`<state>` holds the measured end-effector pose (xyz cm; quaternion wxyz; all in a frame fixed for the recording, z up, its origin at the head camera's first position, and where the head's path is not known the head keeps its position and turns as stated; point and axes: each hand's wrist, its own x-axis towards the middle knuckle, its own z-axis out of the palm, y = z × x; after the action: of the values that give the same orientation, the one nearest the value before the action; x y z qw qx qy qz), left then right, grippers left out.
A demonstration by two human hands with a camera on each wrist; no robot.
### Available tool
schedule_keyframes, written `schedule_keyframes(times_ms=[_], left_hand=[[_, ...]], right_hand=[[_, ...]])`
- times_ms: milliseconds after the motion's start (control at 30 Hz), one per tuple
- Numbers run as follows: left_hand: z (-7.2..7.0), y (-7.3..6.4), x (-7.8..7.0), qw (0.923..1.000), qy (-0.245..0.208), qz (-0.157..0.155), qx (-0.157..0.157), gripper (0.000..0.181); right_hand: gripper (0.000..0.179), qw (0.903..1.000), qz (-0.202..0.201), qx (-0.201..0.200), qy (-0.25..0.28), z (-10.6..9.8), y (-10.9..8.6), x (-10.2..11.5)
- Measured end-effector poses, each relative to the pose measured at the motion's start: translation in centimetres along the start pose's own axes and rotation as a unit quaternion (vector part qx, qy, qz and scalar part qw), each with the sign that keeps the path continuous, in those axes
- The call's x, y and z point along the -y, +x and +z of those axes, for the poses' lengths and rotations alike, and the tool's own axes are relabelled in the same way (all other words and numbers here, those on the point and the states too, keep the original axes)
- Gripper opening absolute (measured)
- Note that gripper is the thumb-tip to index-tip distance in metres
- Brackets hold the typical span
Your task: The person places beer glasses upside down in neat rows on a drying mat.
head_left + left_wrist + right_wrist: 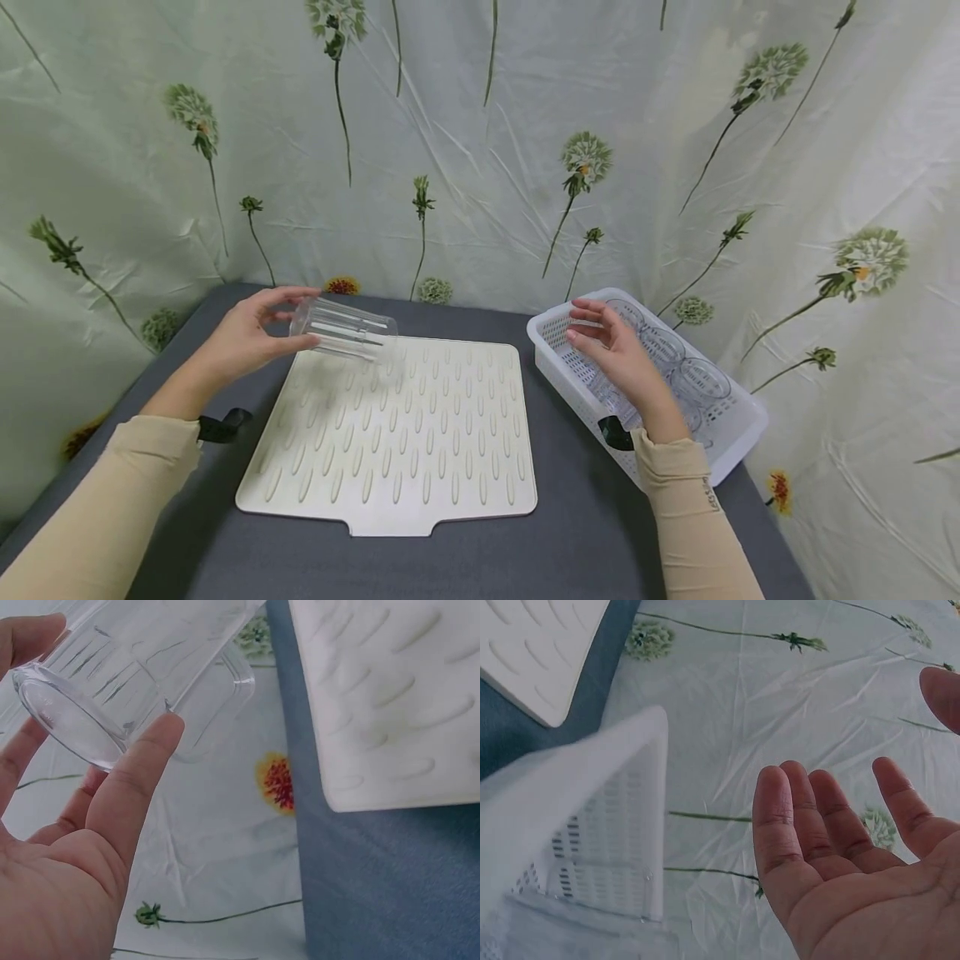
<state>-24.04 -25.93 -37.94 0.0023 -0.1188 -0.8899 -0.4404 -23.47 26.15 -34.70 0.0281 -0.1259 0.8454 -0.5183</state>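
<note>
My left hand [243, 337] grips a clear drinking glass [352, 329] near its base, between thumb and fingers. The glass lies on its side in the air, over the far left part of a white ridged drying mat [390, 433]. In the left wrist view the round base of the glass [71, 716] faces my palm. My right hand [618, 350] is over a white perforated plastic basket [558, 379], holding nothing. Its fingers are loosely bent in the right wrist view. Several more clear glasses [701, 379] are in the basket, partly hidden by that hand.
A dark grey cloth [577, 542] covers the table under the mat and basket. Behind the table hangs a pale curtain [480, 208] printed with flowers. Black wrist straps [221, 427] show at both cuffs.
</note>
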Motion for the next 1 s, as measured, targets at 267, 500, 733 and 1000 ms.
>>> schedule_keyframes(times_ms=[267, 500, 733, 1000], left_hand=[[-0.7, 0.2, 0.0, 0.9988, 0.048, 0.007, 0.002, 0.073], [-1.1, 0.2, 0.0, 0.9960, 0.088, 0.017, 0.003, 0.070], [-1.9, 0.2, -0.1, 0.9920, 0.123, 0.025, 0.007, 0.070], [-2.2, 0.4, 0.1, 0.9901, 0.135, 0.033, 0.021, 0.070]], right_hand=[[0.062, 0.9999, 0.009, 0.002, -0.014, -1.8, 0.5, 0.1], [0.063, 0.9992, 0.018, -0.002, -0.035, -3.3, 0.9, 0.3], [0.068, 0.9978, 0.037, -0.004, -0.055, -4.4, 1.7, 0.4], [0.069, 0.9956, 0.043, -0.003, -0.083, -5.4, 2.8, 0.5]])
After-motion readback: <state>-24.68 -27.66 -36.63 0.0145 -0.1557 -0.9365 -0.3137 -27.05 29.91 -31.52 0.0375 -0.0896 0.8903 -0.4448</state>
